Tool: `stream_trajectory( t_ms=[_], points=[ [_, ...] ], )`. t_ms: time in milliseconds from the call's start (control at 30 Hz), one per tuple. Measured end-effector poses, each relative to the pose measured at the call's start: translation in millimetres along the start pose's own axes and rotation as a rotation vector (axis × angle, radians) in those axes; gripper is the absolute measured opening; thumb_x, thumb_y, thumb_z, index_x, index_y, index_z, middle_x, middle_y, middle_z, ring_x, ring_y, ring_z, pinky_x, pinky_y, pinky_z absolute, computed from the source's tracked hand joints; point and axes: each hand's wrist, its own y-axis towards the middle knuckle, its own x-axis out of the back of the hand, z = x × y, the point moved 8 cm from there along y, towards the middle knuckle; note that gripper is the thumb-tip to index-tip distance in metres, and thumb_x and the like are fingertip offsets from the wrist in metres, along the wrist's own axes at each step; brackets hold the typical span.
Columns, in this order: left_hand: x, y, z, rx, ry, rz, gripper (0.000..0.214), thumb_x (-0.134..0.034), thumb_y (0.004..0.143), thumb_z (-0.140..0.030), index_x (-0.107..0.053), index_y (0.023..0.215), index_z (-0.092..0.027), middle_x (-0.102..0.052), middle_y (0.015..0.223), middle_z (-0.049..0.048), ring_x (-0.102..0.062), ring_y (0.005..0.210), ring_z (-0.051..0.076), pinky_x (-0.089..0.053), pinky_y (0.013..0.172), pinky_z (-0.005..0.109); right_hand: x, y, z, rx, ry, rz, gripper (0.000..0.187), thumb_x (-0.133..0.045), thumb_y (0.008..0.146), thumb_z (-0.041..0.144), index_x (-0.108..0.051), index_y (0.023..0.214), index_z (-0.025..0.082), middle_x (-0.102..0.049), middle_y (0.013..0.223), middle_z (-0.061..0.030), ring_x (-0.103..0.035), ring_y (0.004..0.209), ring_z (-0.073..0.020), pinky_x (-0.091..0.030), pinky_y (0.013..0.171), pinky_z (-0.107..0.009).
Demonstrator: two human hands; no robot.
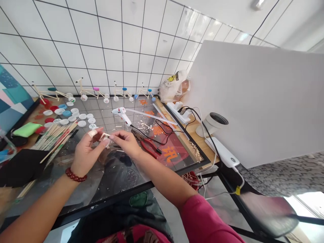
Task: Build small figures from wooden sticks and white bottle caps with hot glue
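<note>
My left hand (86,152), with a red bead bracelet at the wrist and a tape-wrapped finger, meets my right hand (126,141) over the glass table top (113,179). Both pinch a small pale wooden stick piece (105,136) between their fingertips. A white glue gun (122,114) lies just beyond the hands. Red-handled pliers (146,143) rest right of my right hand. A bundle of wooden sticks (54,138) lies to the left.
Several stick-and-cap bicycle models (88,91) stand along the tiled wall. Loose bottle caps (68,114) are spread at the left. A power strip (181,113), cables, a plastic bag (173,87) and a white cylinder (212,123) sit at the right, beside a white board.
</note>
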Motion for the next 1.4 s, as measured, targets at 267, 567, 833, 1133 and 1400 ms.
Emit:
stream_trajectory(
  t_ms=[267,567,833,1133,1400],
  points=[
    [-12.3,-4,-22,-0.231,0.347,0.019,0.067,-0.078,0.072,-0.037,-0.057,0.132,-0.017,-0.064,0.121,0.0129,-0.065,0.107,0.030,-0.052,0.097,0.043,3,-1,-1,-0.043,0.085,-0.058,0.035,-0.080,0.067,0.049,-0.068,0.075,0.017,-0.058,0.065,0.0033,-0.049,0.061,-0.0096,-0.038,0.058,-0.023],
    [-10.5,-7,-36,-0.356,0.387,-0.012,0.050,-0.068,0.082,-0.032,-0.060,0.128,-0.016,-0.070,0.112,0.0110,-0.067,0.101,0.027,-0.054,0.091,0.039,-1,-4,2,-0.096,0.134,-0.040,0.037,-0.082,0.062,0.050,-0.068,0.073,0.017,-0.053,0.056,0.0054,-0.045,0.054,-0.0087,-0.034,0.053,-0.023],
    [-9.1,-5,-19,-0.233,0.228,0.012,0.047,-0.070,0.083,-0.035,-0.062,0.127,-0.019,-0.069,0.118,0.0105,-0.065,0.108,0.028,-0.051,0.099,0.042,2,-4,0,-0.113,0.141,-0.051,0.041,-0.081,0.063,0.054,-0.068,0.075,0.018,-0.054,0.061,0.0048,-0.043,0.055,-0.0077,-0.032,0.054,-0.023],
    [-18.3,6,15,0.484,-0.774,0.114,0.034,-0.077,0.076,-0.030,-0.068,0.108,-0.023,-0.074,0.103,0.0045,-0.071,0.094,0.023,-0.059,0.085,0.039,4,-2,10,-0.056,0.091,-0.053,0.044,-0.079,0.064,0.060,-0.068,0.074,0.018,-0.053,0.060,0.0056,-0.041,0.057,-0.0075,-0.033,0.055,-0.023],
    [-13.9,6,6,0.556,-0.822,0.128,0.025,-0.059,0.090,-0.036,-0.074,0.105,-0.022,-0.073,0.110,0.0079,-0.068,0.101,0.024,-0.059,0.074,0.033,8,-2,8,-0.077,0.056,-0.078,0.045,-0.078,0.063,0.059,-0.066,0.076,0.018,-0.052,0.062,0.0058,-0.042,0.059,-0.0083,-0.035,0.058,-0.024]
  ],
)
